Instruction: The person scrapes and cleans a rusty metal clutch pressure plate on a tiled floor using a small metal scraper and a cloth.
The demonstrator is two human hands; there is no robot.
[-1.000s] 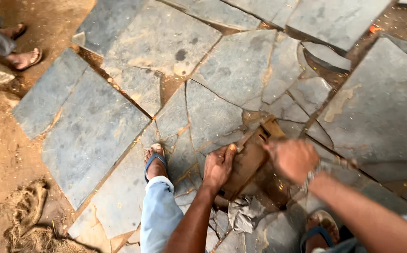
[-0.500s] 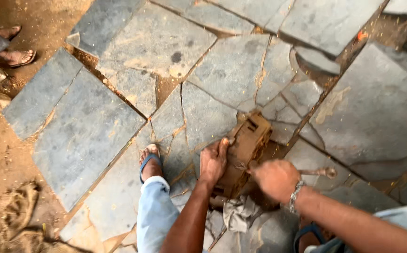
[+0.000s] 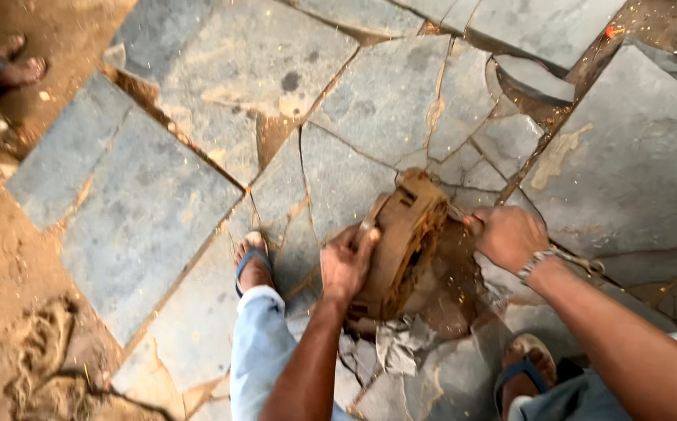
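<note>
Nearest the camera, grey rubble [image 3: 402,343] lay between the person's sandalled feet. Just above it the left hand [image 3: 344,263] was clamped on the near left edge of a rust-brown metal block [image 3: 402,242], fingers curled over its rim. The block stood tilted on edge, its long axis running from the rubble up and away to the right. The right hand [image 3: 508,235] was closed in a fist just beside the block's right face, perhaps around a thin handle, though I could not tell. Beyond lay cracked grey flagstones [image 3: 385,93].

Soft even daylight, faint shadows, slight motion blur, wide-angle edge distortion
</note>
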